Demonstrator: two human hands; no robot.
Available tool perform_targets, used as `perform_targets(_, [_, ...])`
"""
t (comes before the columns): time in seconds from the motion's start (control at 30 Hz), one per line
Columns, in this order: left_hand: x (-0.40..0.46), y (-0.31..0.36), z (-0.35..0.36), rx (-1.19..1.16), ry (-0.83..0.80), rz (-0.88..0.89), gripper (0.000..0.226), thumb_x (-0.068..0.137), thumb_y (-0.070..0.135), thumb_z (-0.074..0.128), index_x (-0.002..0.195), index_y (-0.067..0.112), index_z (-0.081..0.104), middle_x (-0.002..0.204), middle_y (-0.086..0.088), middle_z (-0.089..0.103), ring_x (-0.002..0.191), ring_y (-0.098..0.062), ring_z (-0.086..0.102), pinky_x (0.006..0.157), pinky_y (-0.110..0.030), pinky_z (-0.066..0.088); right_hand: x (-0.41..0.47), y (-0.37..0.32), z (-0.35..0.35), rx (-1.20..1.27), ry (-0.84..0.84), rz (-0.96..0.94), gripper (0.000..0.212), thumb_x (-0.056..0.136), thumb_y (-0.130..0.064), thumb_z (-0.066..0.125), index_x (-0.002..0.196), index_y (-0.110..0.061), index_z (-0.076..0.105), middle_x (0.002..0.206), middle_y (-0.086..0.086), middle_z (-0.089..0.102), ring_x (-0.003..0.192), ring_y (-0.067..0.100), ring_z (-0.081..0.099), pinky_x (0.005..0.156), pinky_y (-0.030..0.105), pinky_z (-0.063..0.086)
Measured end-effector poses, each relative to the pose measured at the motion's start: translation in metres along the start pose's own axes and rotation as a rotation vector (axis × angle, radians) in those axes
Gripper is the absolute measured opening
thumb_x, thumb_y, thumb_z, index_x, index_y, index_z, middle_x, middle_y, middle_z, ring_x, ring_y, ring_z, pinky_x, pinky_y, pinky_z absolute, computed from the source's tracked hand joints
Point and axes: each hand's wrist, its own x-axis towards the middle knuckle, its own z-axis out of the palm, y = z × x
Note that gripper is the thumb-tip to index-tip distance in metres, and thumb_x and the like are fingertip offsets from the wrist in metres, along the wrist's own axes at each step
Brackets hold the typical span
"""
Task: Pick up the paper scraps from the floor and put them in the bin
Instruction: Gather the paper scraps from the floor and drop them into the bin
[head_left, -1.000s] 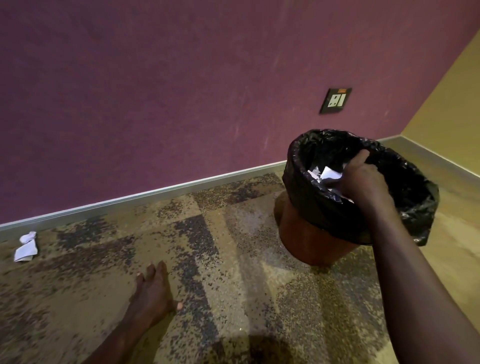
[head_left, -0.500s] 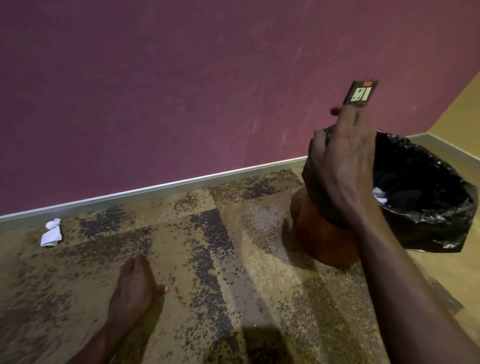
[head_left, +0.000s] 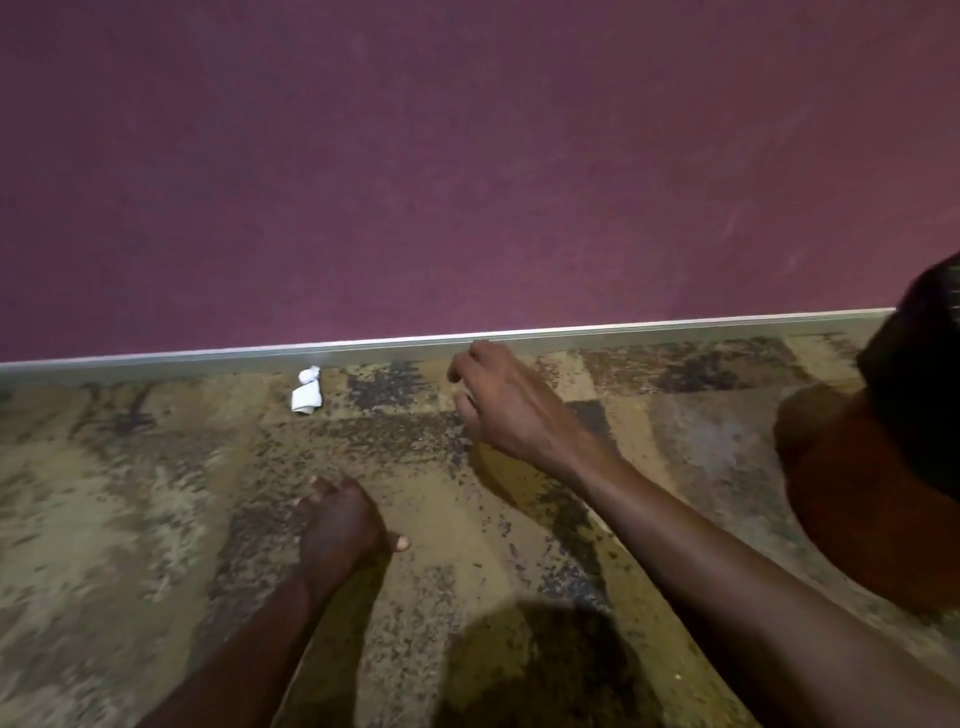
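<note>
Paper scrap (head_left: 307, 391): a small white piece, crumpled and folded, with a little balled knob at its top end. It lies on the floor right against the foot of the wall, left of both hands and touching neither.
Left hand (head_left: 340, 525): planted on the floor near the middle, fingers spread flat and pointing toward the wall, thumb out to the side. It holds nothing.
Right hand (head_left: 501, 397): reaching out low over the floor, fingers loosely bent and pointing toward the scrap, empty. It is near the scrap but apart from it.
Floor (head_left: 130, 519): mottled tan with dark speckled patches.
Skirting strip (head_left: 675, 332): a pale band running along the bottom of the wall.
Wall (head_left: 467, 156): plain purple.
Bin (head_left: 872, 493): at the far right edge, reddish-brown body with a black liner (head_left: 930, 374) folded over the rim. The opening is cut off from here, so I cannot tell what is inside.
</note>
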Motion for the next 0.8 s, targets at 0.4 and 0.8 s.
perform_targets(0.4, [0.044,-0.007,0.029,-0.193,-0.083,0.035,0.122,0.072,0.042,0.081,0.151,0.001,-0.002,0.154,-0.031,-0.022,0.138,-0.061,-0.011,0.105,-0.074,0.022,0.140,-0.071,0.166,0.068,-0.248,-0.136,0.054,0.097,-0.030,0.052,0.148,-0.028,0.033,0.155,0.008,0.026,0.129,0.037,0.039,0.094,0.048,0.047])
perform_targets(0.8, [0.049,-0.005,0.036,-0.257,-0.090,0.001,0.119,0.074,0.038,0.080,0.151,-0.001,-0.003,0.151,-0.037,-0.023,0.136,-0.063,-0.016,0.103,-0.077,0.015,0.184,-0.071,0.197,0.165,-0.271,-0.067,0.020,0.097,-0.011,0.051,0.104,0.000,0.067,0.111,0.017,0.053,0.108,0.032,0.052,0.080,0.031,0.036])
